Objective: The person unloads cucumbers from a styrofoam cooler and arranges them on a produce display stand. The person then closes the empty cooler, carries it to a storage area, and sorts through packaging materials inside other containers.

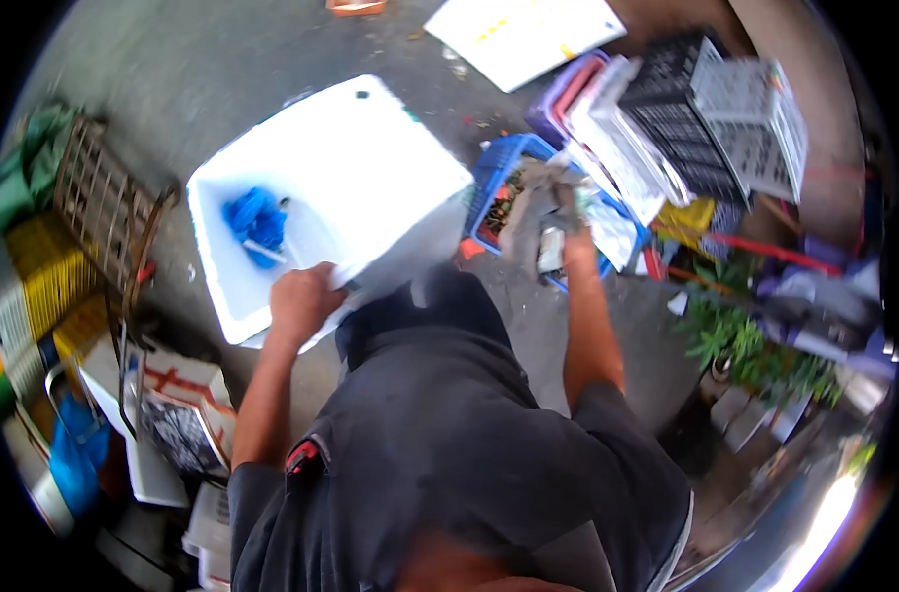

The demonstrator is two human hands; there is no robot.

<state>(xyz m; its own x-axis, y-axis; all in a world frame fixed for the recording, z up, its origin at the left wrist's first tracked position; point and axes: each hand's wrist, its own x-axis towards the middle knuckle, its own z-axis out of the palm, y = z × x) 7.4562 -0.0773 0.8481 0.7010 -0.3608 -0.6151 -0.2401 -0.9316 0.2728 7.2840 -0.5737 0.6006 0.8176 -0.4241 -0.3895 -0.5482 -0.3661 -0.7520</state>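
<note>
A large white foam box (pixel 370 148) stands tilted in front of me, with a crumpled blue plastic bag (pixel 257 219) inside it. My left hand (pixel 303 301) is closed on the near rim of this box. To the right, my right hand (pixel 574 237) reaches over a blue basket (pixel 499 163) that holds brownish scraps and a whitish plastic sheet (pixel 610 229). Greyish, motion-smeared material (pixel 533 212) is at my right fingers, which are too blurred to make out.
A white foam lid (pixel 523 35) lies on the floor ahead. Stacked crates (pixel 681 113) stand beyond the basket, with green plants (pixel 730 335) at the right. A metal rack (pixel 104 202), a blue bag (pixel 77 449) and cartons (pixel 183 414) are at the left.
</note>
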